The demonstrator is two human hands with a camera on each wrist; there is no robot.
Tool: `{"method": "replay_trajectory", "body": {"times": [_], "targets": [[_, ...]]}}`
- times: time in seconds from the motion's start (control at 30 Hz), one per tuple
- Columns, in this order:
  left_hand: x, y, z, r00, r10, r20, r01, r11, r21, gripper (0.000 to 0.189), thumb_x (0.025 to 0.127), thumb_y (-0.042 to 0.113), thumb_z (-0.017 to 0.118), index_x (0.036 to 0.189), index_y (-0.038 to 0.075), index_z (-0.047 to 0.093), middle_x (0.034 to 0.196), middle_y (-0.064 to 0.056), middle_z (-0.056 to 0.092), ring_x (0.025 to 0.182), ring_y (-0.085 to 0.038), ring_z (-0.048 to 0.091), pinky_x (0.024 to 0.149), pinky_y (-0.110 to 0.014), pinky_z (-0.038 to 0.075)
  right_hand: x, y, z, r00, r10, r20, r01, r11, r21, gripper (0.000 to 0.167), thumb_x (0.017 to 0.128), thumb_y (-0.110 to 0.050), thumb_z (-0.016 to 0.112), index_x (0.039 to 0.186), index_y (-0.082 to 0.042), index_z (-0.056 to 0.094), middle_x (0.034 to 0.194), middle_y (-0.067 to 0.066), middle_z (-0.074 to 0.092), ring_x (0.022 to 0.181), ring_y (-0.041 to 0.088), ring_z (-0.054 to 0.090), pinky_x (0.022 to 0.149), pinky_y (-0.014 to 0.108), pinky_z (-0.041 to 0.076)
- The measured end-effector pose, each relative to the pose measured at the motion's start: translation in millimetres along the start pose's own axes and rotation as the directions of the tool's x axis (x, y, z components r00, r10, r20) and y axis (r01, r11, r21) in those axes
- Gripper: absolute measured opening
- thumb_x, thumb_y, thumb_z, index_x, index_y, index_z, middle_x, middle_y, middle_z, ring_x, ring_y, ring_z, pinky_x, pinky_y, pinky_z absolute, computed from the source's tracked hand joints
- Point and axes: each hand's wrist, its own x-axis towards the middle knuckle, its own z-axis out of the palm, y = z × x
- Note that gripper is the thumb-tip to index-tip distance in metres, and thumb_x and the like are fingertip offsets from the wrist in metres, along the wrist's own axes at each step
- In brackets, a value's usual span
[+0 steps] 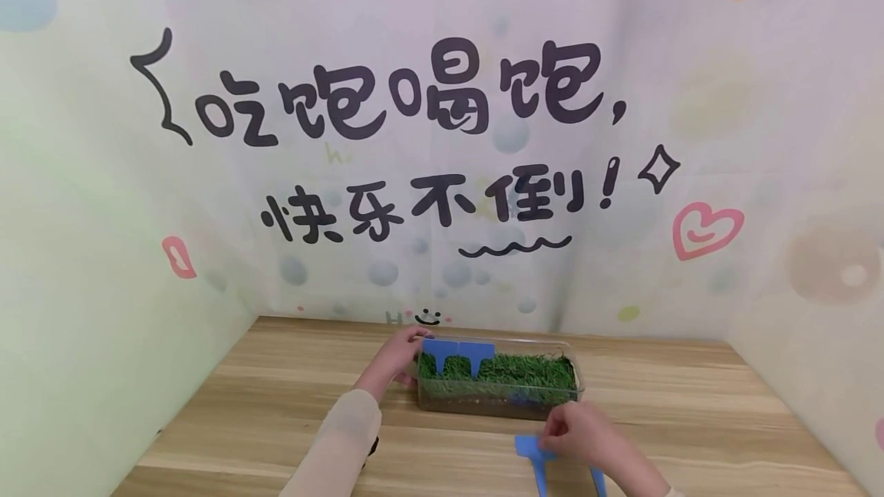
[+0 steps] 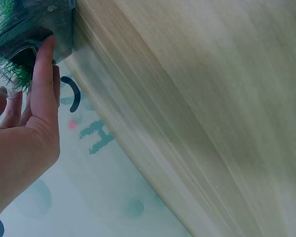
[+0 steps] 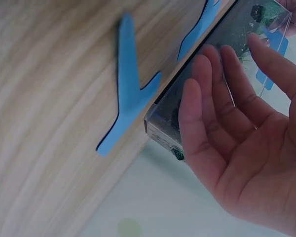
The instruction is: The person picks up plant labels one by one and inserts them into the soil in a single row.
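Note:
A clear plastic box (image 1: 476,407) with green artificial grass (image 1: 532,369) stands on the table. Two blue T-shaped plant labels, a left label (image 1: 440,348) and a right label (image 1: 476,350), stand upright side by side at the grass's left end. My left hand (image 1: 399,357) grips the box's left end, one finger along its wall in the left wrist view. In front of the box, my right hand (image 1: 587,437) hovers over two more labels lying flat, one label (image 3: 129,94) and another label (image 3: 200,30). Its fingers are loosely bent, with nothing visible between them.
The wooden table (image 1: 276,405) reaches to a printed cloth backdrop (image 1: 428,282) close behind the box. Side walls, the left wall (image 1: 103,290) and the right wall (image 1: 815,290), flank the table. A faint blue patch (image 1: 525,399) shows at the box's front wall.

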Motion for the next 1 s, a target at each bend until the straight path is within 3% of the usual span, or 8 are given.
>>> {"method": "replay_trajectory", "body": {"times": [0.13,0.27,0.37,0.5,0.63,0.73,0.87,1.0], "targets": [[0.7,-0.1,0.7,1.000,0.004,0.002,-0.004,1.000,-0.002,0.035,0.107,0.014,0.041,0.139,0.011,0.056,0.148,-0.023,0.046,0.123,-0.038,0.055,0.055,-0.038,0.059,-1.5,-0.8,4.1,0.996,0.083,-0.018,-0.084,0.993,-0.082,0.028,0.082,-0.027,0.081,0.066,-0.013,0.062,0.060,-0.004,0.054,0.058,0.013,0.046,0.052,0.025,0.036],[1.4,-0.6,1.4,1.000,0.008,0.003,-0.008,1.000,-0.009,0.035,0.107,0.014,0.041,0.138,0.011,0.056,0.148,-0.023,0.045,0.124,-0.040,0.054,0.057,-0.039,0.060,-3.7,-1.9,9.8,0.987,0.147,-0.060,-0.156,0.967,-0.201,0.051,0.074,-0.037,0.086,0.052,-0.017,0.045,0.050,-0.008,0.034,0.050,0.011,0.029,0.049,0.024,0.023],[1.6,-0.6,1.5,1.000,0.005,0.000,-0.005,1.000,-0.012,0.036,0.107,0.015,0.041,0.139,0.011,0.056,0.149,-0.023,0.045,0.124,-0.039,0.054,0.057,-0.039,0.060,-4.2,-4.9,14.9,0.985,0.159,-0.069,-0.172,0.945,-0.277,0.058,0.069,-0.044,0.088,0.051,-0.018,0.040,0.051,-0.008,0.023,0.051,0.012,0.021,0.049,0.027,0.017],[1.1,0.0,1.5,1.000,0.000,-0.004,0.000,1.000,-0.002,0.036,0.107,0.015,0.041,0.140,0.011,0.055,0.148,-0.023,0.046,0.122,-0.037,0.055,0.056,-0.038,0.060,-3.8,-13.4,21.5,0.988,0.112,-0.104,-0.144,0.911,-0.387,0.049,0.066,-0.045,0.089,0.057,-0.017,0.050,0.055,-0.006,0.037,0.054,0.015,0.031,0.048,0.030,0.026],[-0.1,0.0,1.1,1.000,0.003,0.000,-0.003,1.000,0.001,0.036,0.107,0.015,0.041,0.140,0.010,0.055,0.147,-0.023,0.047,0.123,-0.038,0.055,0.057,-0.038,0.060,-0.7,-22.9,27.8,0.984,0.098,-0.147,-0.156,0.873,-0.463,0.036,0.065,-0.034,0.092,0.067,-0.014,0.062,0.066,0.001,0.059,0.058,0.020,0.052,0.050,0.040,0.044],[-1.0,-0.1,0.7,1.000,0.005,0.002,-0.005,1.000,-0.007,0.036,0.107,0.014,0.041,0.140,0.010,0.055,0.148,-0.023,0.046,0.125,-0.039,0.054,0.057,-0.039,0.060,1.7,-26.6,32.5,0.984,0.097,-0.152,-0.160,0.857,-0.490,0.031,0.064,-0.026,0.093,0.073,-0.012,0.068,0.071,0.004,0.065,0.062,0.026,0.061,0.054,0.046,0.051],[-0.9,-0.2,0.3,1.000,0.007,0.002,-0.007,1.000,-0.007,0.036,0.107,0.014,0.041,0.140,0.010,0.055,0.148,-0.023,0.046,0.125,-0.039,0.054,0.057,-0.039,0.060,1.9,-28.8,34.8,0.985,0.087,-0.150,-0.150,0.859,-0.490,0.024,0.068,-0.015,0.090,0.071,-0.011,0.066,0.066,0.004,0.063,0.059,0.025,0.058,0.052,0.045,0.049],[-0.7,0.0,0.3,1.000,0.003,0.001,-0.003,1.000,0.000,0.036,0.107,0.014,0.041,0.140,0.010,0.055,0.147,-0.023,0.047,0.125,-0.039,0.054,0.056,-0.038,0.060,0.7,-26.5,32.1,0.989,0.098,-0.112,-0.136,0.899,-0.415,0.035,0.072,-0.004,0.079,0.057,-0.014,0.050,0.056,-0.001,0.047,0.052,0.017,0.041,0.048,0.034,0.034]]}}
